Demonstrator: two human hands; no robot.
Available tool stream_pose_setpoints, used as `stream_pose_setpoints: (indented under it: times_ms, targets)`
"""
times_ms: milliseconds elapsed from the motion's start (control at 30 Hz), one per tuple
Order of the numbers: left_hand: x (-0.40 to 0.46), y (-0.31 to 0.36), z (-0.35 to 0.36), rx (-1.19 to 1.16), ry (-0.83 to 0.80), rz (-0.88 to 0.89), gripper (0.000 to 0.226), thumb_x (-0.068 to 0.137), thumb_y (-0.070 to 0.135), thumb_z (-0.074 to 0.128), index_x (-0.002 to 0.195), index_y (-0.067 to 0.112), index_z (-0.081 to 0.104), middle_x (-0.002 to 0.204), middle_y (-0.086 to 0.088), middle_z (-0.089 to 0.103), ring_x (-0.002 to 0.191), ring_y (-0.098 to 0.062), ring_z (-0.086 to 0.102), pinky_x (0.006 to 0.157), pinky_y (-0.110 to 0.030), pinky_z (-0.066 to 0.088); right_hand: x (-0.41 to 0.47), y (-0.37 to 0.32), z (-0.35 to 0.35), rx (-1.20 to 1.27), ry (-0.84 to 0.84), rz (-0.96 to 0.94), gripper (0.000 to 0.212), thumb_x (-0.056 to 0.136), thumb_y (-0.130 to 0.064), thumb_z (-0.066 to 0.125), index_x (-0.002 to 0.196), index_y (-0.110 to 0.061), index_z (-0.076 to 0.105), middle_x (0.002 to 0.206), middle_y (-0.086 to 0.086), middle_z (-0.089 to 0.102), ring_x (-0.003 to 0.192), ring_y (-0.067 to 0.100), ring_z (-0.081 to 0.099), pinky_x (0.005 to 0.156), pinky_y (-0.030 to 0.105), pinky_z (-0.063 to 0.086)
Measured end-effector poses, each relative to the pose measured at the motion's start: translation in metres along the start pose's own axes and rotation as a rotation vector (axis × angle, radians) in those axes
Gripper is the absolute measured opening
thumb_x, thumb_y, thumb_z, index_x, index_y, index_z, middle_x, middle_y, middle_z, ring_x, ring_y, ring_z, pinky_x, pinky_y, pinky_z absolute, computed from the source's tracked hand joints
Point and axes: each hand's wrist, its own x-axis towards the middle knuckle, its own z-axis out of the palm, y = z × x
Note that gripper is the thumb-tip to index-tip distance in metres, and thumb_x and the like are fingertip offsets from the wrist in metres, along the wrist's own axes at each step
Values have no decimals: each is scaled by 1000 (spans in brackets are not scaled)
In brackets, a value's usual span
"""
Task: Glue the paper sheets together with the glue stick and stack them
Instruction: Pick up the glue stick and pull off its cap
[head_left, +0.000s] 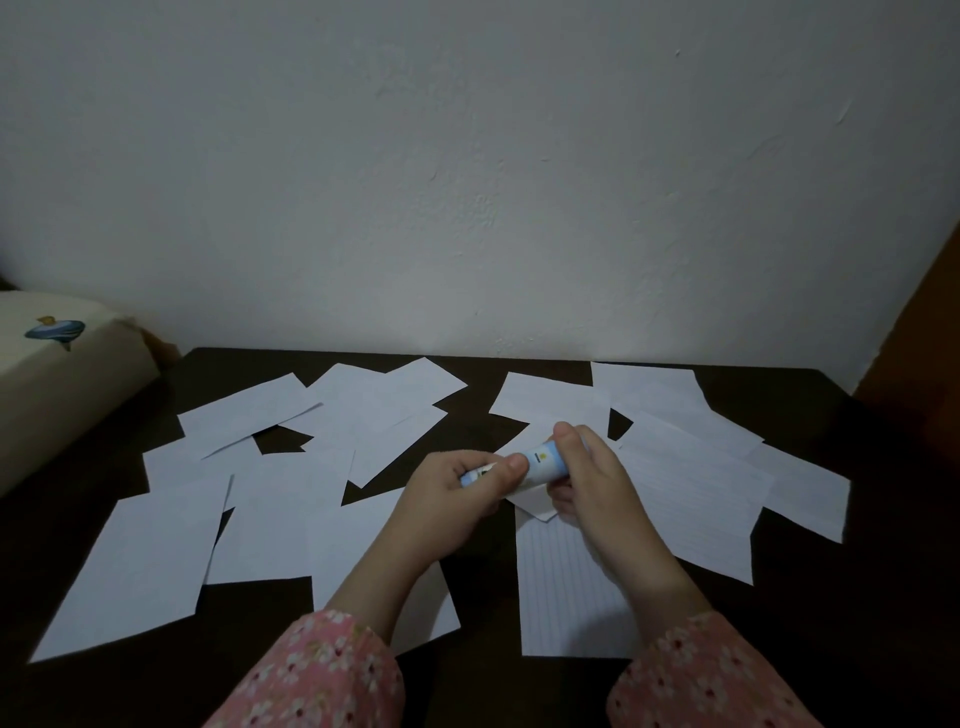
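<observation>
I am at the step of opening the glue stick (540, 461), as far as I can judge. It lies crosswise between my two hands above the middle of the table (810, 395), roughly level, over the near end of a lined sheet (566, 587).

My left hand (447, 499) curls round the stick's left end, thumb lying along the barrel towards the label. My right hand (587, 483) wraps the right end, thumb over the top and the other fingers curled underneath. Both hands grip; neither has its fingers spread. I cannot tell which end is the cap (the light is poor and the fingers cover both ends).

To do this well, I would hold the barrel firm with one hand and pull or twist the cap straight along the stick's own line, not bending it sideways, so the glue core does not smear or snap. A short, steady pull should serve better than a jerk, since a jerk could send a hand into the loose sheets (322, 415) scattered all round. I would keep the stick lifted off the paper until the cap is off, then park the cap on a bare patch of dark table where I can find it again.

The sheets lie flat and overlapping in two loose groups, left and right, none yet stacked to my eye. The lined sheet just below my hands looks the handiest one to glue first.
</observation>
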Motion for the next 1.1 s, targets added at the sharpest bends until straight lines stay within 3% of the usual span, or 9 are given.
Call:
stream_pose_setpoints:
  times_ms: [200, 333, 467, 633, 833, 967, 1100]
  targets:
    - [-2, 4, -8, -115, -99, -114, 35, 88, 49, 54, 77, 21, 72, 56, 8, 57, 50, -2, 52, 45, -14, 37, -5, 4, -1, -60, -24, -85, 21, 101, -34, 37, 95, -20, 52, 97, 5, 54, 87, 12, 60, 63, 16, 50]
    - [-2, 1, -5, -44, -56, -57, 27, 88, 47, 56, 80, 27, 72, 63, 7, 60, 54, -2, 55, 49, -13, 40, -4, 4, 1, 15, 37, -38, 22, 101, -30, 43, 97, -12, 55, 86, 4, 53, 72, 7, 54, 52, 11, 44]
    - [-2, -5, 2, 104, 12, 98, 6, 85, 45, 63, 85, 42, 67, 76, 9, 68, 71, -6, 61, 57, -15, 46, 0, 3, 4, -12, 63, 140, 27, 92, -42, 58, 87, -16, 56, 69, -1, 51, 54, 5, 47, 42, 14, 36]
    - [0, -6, 2, 86, -7, 83, 10, 85, 47, 59, 81, 43, 68, 79, 7, 69, 79, -11, 62, 66, -29, 54, 1, 4, 6, 30, 69, 159, 25, 96, -33, 51, 80, -14, 51, 68, 4, 49, 49, 7, 43, 42, 18, 35]
    - [-1, -3, -6, -26, -94, -25, 42, 74, 61, 53, 82, 26, 76, 66, -2, 64, 55, -6, 55, 54, -20, 44, -5, 2, 5, 17, 39, 60, 27, 98, -28, 48, 75, -16, 47, 72, 4, 51, 50, 2, 48, 43, 13, 37]
    - [0, 1, -16, -62, -197, -91, 50, 77, 59, 52, 75, 12, 70, 61, -5, 53, 50, -12, 45, 43, -17, 33, -9, 1, 5, -37, 12, -24, 25, 99, -31, 48, 78, -18, 49, 82, 5, 56, 65, 6, 56, 48, 11, 41]
    - [-1, 1, -29, -119, -294, -150, 64, 82, 53, 52, 91, -10, 62, 52, -1, 48, 41, -9, 35, 40, -17, 27, -12, 3, 9, -87, -17, -67, 23, 99, -35, 47, 81, -21, 50, 86, 2, 58, 74, 10, 60, 51, 10, 42]
